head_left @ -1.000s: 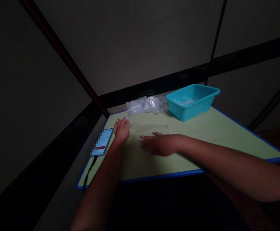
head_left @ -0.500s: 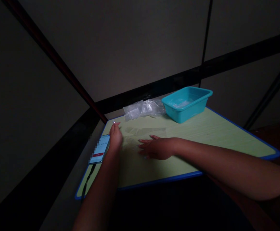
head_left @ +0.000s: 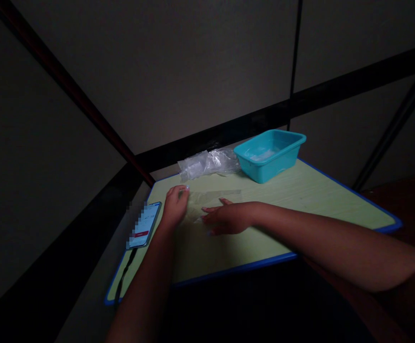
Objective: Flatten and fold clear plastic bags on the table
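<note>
A thin see-through plastic sheet or bag lies flat on the pale green table. At its left end is my left hand, with the fingers bent together at the sheet's edge; what they pinch, if anything, is too small to make out. My right hand rests palm down over the sheet's lower part, its fingers spread and pointing left.
Crumpled clear plastic bags lie along the table's back edge. Right of them stands a turquoise basin with clear plastic inside. A phone with a black strap lies at the left edge, near my left forearm.
My left hand has moved right, onto the sheet's left end, and its fingers have bent in. My right hand stays over the sheet. The view has shifted slightly.
</note>
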A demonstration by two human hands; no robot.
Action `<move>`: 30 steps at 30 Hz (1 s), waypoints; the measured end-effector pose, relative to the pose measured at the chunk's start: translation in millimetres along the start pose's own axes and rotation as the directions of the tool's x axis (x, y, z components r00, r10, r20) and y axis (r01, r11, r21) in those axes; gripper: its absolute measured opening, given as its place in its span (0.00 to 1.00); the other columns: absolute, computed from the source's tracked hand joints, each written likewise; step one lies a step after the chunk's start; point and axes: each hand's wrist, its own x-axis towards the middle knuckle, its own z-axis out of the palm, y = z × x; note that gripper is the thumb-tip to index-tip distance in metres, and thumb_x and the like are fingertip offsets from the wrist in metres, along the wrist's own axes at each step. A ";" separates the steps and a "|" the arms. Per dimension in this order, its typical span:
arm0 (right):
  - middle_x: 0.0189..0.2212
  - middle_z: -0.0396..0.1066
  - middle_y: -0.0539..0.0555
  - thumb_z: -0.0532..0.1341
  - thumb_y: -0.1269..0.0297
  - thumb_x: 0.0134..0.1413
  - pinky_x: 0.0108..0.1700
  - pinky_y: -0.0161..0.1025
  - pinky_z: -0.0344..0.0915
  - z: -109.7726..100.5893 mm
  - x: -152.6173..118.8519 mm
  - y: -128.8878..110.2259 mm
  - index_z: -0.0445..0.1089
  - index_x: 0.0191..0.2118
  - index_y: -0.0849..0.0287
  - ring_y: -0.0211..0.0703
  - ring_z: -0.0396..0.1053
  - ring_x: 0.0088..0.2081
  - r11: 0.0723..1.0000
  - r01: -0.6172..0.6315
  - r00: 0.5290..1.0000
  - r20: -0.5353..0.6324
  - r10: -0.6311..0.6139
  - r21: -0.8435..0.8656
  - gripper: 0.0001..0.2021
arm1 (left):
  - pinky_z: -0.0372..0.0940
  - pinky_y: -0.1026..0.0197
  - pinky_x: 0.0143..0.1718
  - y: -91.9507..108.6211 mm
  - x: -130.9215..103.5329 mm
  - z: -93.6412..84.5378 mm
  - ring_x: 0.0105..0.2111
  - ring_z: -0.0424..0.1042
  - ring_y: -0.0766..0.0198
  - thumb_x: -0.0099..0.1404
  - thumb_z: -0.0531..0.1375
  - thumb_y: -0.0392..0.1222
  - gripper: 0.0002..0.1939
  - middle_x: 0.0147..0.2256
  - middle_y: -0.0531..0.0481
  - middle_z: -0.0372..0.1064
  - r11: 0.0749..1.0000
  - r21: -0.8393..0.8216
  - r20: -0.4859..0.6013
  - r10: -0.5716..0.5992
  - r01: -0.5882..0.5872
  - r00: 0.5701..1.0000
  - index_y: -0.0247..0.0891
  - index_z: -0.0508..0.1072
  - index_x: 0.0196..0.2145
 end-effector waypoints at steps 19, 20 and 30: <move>0.16 0.51 0.44 0.50 0.51 0.55 0.25 0.32 0.47 -7.8 9.6 38.9 0.62 0.22 0.62 0.31 0.48 0.20 0.888 -0.042 0.960 -0.226 0.163 0.459 0.20 | 0.48 0.51 0.61 9.9 -6.0 -11.2 0.62 0.51 0.54 0.48 0.66 0.52 0.30 0.60 0.47 0.56 0.966 0.006 0.600 0.203 -0.258 0.774 0.45 0.72 0.50; 0.15 0.51 0.44 0.51 0.51 0.55 0.25 0.32 0.47 -8.1 9.6 39.0 0.62 0.22 0.62 0.31 0.48 0.20 0.881 -0.046 0.956 -0.236 0.176 0.471 0.20 | 0.48 0.50 0.61 9.7 -5.9 -11.1 0.62 0.50 0.54 0.49 0.65 0.51 0.29 0.60 0.48 0.55 0.965 0.015 0.616 0.197 -0.261 0.762 0.46 0.72 0.50; 0.16 0.55 0.44 0.54 0.57 0.53 0.26 0.32 0.50 -6.8 12.8 45.5 0.71 0.27 0.66 0.31 0.51 0.21 0.856 -0.017 0.899 -0.368 0.240 0.516 0.17 | 0.49 0.49 0.60 9.4 -6.2 -11.6 0.59 0.57 0.56 0.54 0.61 0.53 0.15 0.53 0.50 0.65 0.978 -0.137 0.638 0.207 -0.155 0.742 0.47 0.78 0.38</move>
